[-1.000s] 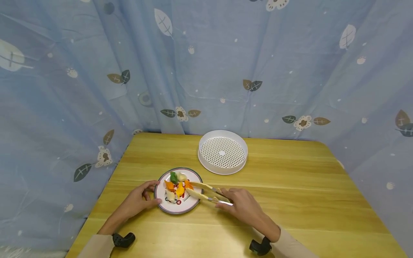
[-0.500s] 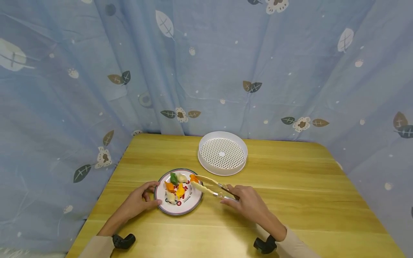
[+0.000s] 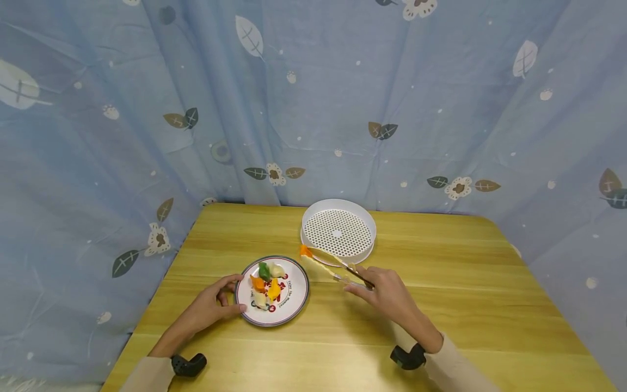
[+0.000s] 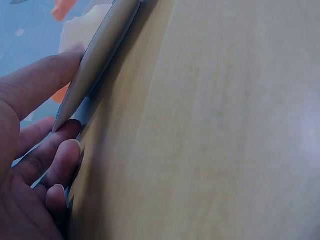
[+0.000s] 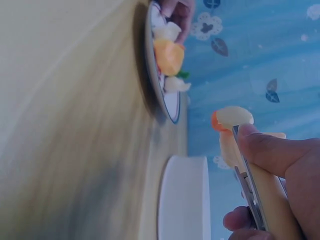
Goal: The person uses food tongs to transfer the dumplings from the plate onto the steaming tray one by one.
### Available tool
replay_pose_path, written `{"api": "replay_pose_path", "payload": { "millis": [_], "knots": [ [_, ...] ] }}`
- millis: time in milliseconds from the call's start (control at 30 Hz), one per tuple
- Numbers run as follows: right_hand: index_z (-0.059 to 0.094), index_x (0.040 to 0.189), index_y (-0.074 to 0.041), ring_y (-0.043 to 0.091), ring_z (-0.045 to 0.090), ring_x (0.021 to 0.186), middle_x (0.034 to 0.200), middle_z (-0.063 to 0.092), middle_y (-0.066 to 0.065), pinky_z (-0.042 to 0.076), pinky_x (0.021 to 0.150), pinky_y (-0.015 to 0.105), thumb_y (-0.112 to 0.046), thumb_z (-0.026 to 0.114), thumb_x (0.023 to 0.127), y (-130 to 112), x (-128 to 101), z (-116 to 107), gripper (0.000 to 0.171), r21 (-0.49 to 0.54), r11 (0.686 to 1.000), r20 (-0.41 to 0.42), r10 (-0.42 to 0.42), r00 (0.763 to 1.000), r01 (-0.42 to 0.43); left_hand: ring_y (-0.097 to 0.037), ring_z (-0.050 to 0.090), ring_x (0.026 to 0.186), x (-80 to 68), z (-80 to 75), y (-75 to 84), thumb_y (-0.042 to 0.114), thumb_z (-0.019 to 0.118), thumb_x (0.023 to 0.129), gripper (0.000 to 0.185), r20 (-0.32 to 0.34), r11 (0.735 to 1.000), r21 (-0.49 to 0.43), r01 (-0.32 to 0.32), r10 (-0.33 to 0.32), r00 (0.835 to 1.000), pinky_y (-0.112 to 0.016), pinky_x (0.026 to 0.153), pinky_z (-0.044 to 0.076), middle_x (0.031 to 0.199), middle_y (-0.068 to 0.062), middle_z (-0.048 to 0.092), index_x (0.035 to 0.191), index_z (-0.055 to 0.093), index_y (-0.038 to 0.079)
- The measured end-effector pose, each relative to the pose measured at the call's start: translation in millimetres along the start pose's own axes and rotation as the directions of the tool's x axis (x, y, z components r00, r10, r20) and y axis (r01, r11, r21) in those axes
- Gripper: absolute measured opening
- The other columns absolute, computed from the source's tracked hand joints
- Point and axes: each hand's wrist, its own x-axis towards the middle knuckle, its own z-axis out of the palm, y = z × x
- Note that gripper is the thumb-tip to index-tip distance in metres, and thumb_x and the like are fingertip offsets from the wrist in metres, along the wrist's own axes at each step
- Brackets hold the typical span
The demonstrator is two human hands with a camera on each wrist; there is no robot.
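R hand, lower centre of head view, clamps tongs w/ thumb on top; orange piece pinched at tips, lifted between plate and white steamer tray. Judged step: carry, mid-way. Next: bring tips over tray rim, then loosen squeeze. Tongs' long axis diagonal, tips pointing upper left. L hand grips plate's left rim.

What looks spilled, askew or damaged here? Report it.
Nothing stands out. The plate sits flat on the table with its food pieces on it, the white steamer tray stands level, and the tongs hold the orange piece cleanly.
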Motion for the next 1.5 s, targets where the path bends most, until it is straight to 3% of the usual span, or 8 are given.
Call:
{"api": "replay_pose_path", "payload": {
  "millis": [267,533,833,1067,1200,1300,1500],
  "knots": [
    [0.073,0.127,-0.005,0.001,0.024,0.055,0.061,0.032,-0.015,0.026,0.051,0.023,-0.04,0.081,0.088,17,8,-11,0.054,-0.017,0.998,-0.012,0.054,0.998,-0.054,-0.022,0.051,0.078,-0.7,0.1,-0.1,0.032,0.09,0.081,0.077,0.005,1.0,-0.019,0.0,0.0,1.0,-0.029,0.065,0.043,0.121,-0.01,0.06,0.146,0.054,0.014],
    [0.076,0.121,-0.005,0.005,0.028,0.052,0.058,0.032,-0.011,0.029,0.05,0.026,-0.042,0.081,0.088,37,19,-17,0.05,-0.021,0.99,-0.023,0.139,0.99,-0.139,-0.021,0.05,0.077,-1.0,0.8,-0.6,0.029,0.089,0.082,0.075,0.004,1.0,-0.028,-0.007,0.007,1.0,-0.029,0.064,0.043,0.121,-0.012,0.06,0.146,0.054,0.013],
    [0.069,0.131,-0.003,0.008,0.031,0.053,0.058,0.033,-0.009,0.031,0.051,0.029,-0.042,0.079,0.09,55,33,-18,0.057,-0.054,0.987,-0.022,0.151,0.988,-0.152,-0.022,0.05,0.078,-0.1,1.6,-4.1,0.03,0.091,0.08,0.077,-0.004,0.999,-0.042,-0.004,0.004,1.0,-0.029,0.064,0.043,0.12,-0.01,0.059,0.146,0.054,0.014],
    [0.069,0.131,-0.003,0.014,0.036,0.056,0.061,0.048,0.0,0.033,0.054,0.033,-0.044,0.078,0.091,73,47,-13,0.058,-0.088,0.975,-0.006,0.204,0.979,-0.204,-0.022,0.049,0.078,-1.1,1.2,-3.3,0.029,0.09,0.081,0.077,-0.007,0.999,-0.049,0.007,-0.008,1.0,-0.029,0.063,0.042,0.12,-0.01,0.059,0.147,0.054,0.015],
    [0.068,0.131,-0.001,0.016,0.035,0.056,0.06,0.039,-0.002,0.031,0.053,0.033,-0.044,0.077,0.092,84,56,-11,0.059,-0.095,0.965,0.026,0.247,0.969,-0.244,-0.022,0.05,0.078,-1.7,0.4,-1.1,0.028,0.09,0.081,0.077,-0.002,0.999,-0.052,0.009,-0.009,1.0,-0.029,0.063,0.042,0.119,-0.01,0.06,0.147,0.054,0.014],
    [0.074,0.123,0.0,0.017,0.037,0.056,0.061,0.033,-0.003,0.032,0.054,0.034,-0.044,0.075,0.093,93,62,-8,0.053,-0.118,0.964,0.034,0.246,0.969,-0.24,-0.022,0.05,0.078,-2.0,0.2,0.3,0.027,0.091,0.08,0.076,-0.006,0.999,-0.052,0.012,-0.012,1.0,-0.029,0.063,0.042,0.119,-0.01,0.06,0.146,0.055,0.013],
    [0.074,0.094,-0.004,0.02,0.042,0.056,0.058,0.038,-0.001,0.035,0.055,0.036,-0.042,0.076,0.094,107,71,-4,0.037,-0.153,0.958,0.037,0.25,0.968,-0.241,-0.023,0.05,0.079,-2.2,1.1,-0.3,0.028,0.091,0.079,0.077,-0.005,0.997,-0.073,0.017,-0.017,1.0,-0.03,0.063,0.042,0.12,-0.01,0.06,0.146,0.055,0.013]
  ]
}}
